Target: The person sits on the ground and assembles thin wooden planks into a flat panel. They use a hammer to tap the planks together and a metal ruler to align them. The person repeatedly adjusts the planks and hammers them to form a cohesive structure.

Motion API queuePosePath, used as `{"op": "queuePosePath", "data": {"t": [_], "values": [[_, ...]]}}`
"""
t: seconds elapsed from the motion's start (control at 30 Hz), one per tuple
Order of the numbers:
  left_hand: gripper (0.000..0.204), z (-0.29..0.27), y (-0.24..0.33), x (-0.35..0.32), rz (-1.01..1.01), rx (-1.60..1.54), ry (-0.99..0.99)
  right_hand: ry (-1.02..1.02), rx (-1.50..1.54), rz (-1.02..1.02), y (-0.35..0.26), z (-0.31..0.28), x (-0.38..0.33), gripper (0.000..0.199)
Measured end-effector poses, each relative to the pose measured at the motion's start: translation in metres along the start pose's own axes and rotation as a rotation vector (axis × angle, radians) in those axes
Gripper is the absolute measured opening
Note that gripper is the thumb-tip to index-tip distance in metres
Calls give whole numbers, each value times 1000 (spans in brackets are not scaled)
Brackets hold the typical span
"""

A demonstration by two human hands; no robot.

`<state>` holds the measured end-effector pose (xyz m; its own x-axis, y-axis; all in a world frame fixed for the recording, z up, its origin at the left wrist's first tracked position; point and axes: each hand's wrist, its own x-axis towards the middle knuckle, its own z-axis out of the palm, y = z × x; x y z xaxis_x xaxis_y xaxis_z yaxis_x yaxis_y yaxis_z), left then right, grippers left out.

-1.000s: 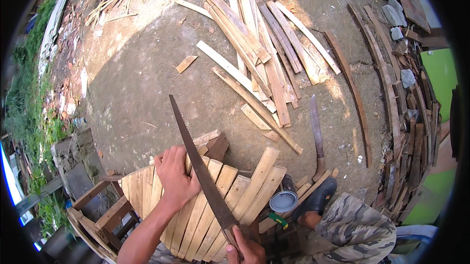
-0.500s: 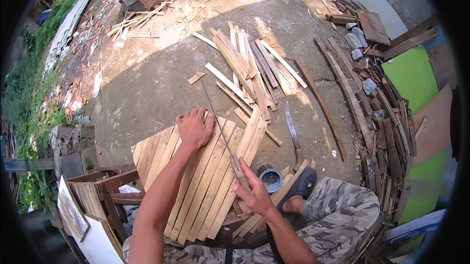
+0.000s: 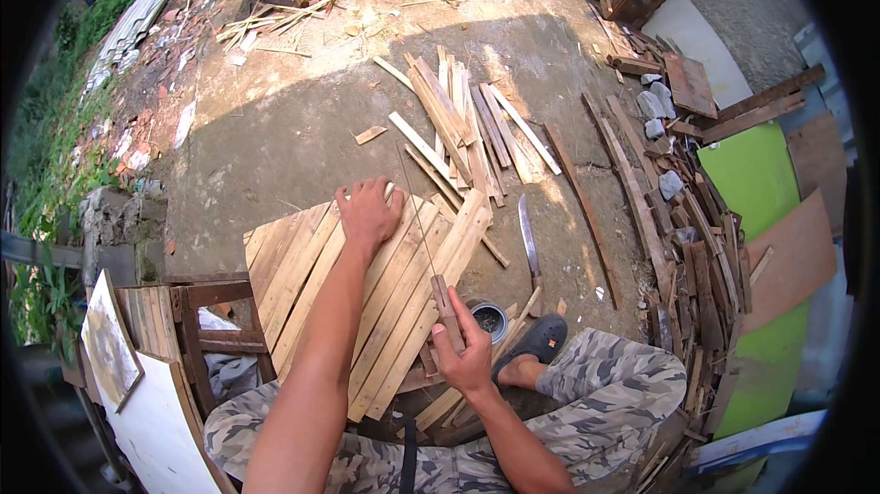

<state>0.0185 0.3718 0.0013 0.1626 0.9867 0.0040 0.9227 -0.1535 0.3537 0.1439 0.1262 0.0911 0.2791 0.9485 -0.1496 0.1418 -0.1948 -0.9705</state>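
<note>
Wooden slats lie side by side as a slanted panel above my lap. My left hand is closed over the panel's far edge, gripping the end of a slat. My right hand holds the wooden handle of a handsaw at the panel's right side. Its thin blade, seen nearly edge-on, points away across the slats, just right of my left hand. The blade's teeth are too fine to make out. Beside my right hand stands an open can with small grey bits in it, perhaps nails.
A large knife lies on the ground past the can. Beyond it is a pile of loose wood strips, with a short offcut nearby. Boards and stones line the right; a wooden frame and white board stand at left.
The whole view has shifted slightly. The saw blade's far end now sits farther right of the short offcut. Both hands keep their holds.
</note>
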Motion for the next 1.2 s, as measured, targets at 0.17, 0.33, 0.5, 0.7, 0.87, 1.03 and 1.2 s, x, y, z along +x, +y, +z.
{"op": "queuePosePath", "data": {"t": [0.17, 0.33, 0.5, 0.7, 0.87, 1.03, 1.2], "values": [[42, 0, 1, 1, -10, 32, -5, 59, -47, -156, 5, 5, 1, 57], [41, 2, 0, 2, -2, 34, -5, 7, -27, -15, 0, -3, -9, 54], [40, 5, -3, 4, 7, 40, 4, -2, 20, -10, -6, -6, -3, 52], [40, 8, -7, 5, 31, 80, 8, -13, -4, -31, -3, 2, 22, 53], [41, 9, -8, 6, 38, 76, 4, -23, 57, -7, -25, -10, 15, 53], [42, 10, -8, 6, 33, 108, -16, 0, -15, -6, -27, -1, 53, 50], [43, 10, -9, 8, 31, 71, -18, 20, 44, -27, -19, 2, 37, 53]]}}
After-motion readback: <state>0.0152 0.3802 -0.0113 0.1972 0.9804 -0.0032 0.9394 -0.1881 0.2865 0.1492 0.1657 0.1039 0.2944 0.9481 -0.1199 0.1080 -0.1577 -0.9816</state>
